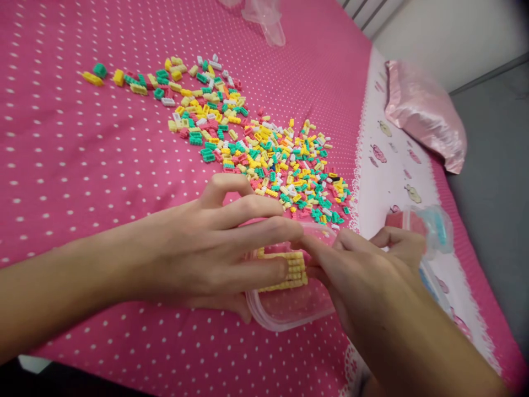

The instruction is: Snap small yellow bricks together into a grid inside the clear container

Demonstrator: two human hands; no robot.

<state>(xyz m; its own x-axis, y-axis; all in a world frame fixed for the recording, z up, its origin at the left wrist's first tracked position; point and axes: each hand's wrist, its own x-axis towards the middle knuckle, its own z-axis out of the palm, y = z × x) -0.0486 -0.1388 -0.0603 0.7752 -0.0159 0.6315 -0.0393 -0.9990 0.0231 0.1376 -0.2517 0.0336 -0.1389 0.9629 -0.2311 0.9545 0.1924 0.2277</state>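
A clear plastic container (285,320) sits on the pink cloth with a block of pale yellow toy building bricks (295,268) joined in rows inside it. My left hand (231,237) reaches across the container's left rim. Its thumb is outside the wall, and its index finger rests on the yellow bricks. My right hand (363,264) comes over the right side, finger and thumb tips closed at the right end of the bricks. The right fingertips are partly hidden. Beyond the container lies a wide pile of loose toy bricks (264,149) in yellow, green, red and white.
Behind my right hand are clear containers (438,229) with red and blue contents. A shiny pink pillow (427,113) lies at the right, near a grey panel (496,165). Clear plastic pieces (266,19) rest at the far edge of the polka-dot cloth (82,176).
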